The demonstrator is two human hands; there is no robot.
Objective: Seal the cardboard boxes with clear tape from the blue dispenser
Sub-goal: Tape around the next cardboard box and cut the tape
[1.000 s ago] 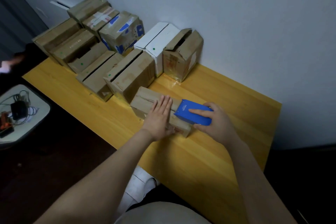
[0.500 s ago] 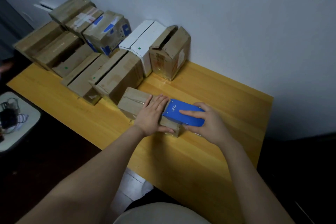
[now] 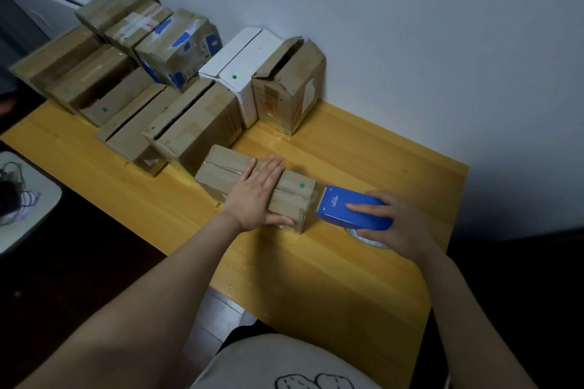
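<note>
Head view. Left hand [image 3: 257, 196] lies flat, fingers straight and together, pressing the top of the small cardboard box [image 3: 221, 171], thumb down its near side. Right hand [image 3: 399, 226] is wrapped over the blue dispenser [image 3: 344, 207], index finger laid along its top. The clear tape roll [image 3: 368, 239] shows under the palm.

The dispenser sits just past the box end, right of the left hand, not touching the box.

Judgement: this box's top seam looks taped, but the gloss is hard to confirm. Beyond the left fingertips are the other boxes [image 3: 196, 123]. One by the wall [image 3: 289, 85] has gaping flaps, so several are likely left to seal.

A yellow wooden table [image 3: 316, 278] stands against a plain white wall [image 3: 410, 25], dark floor [image 3: 79, 262] below.
</note>
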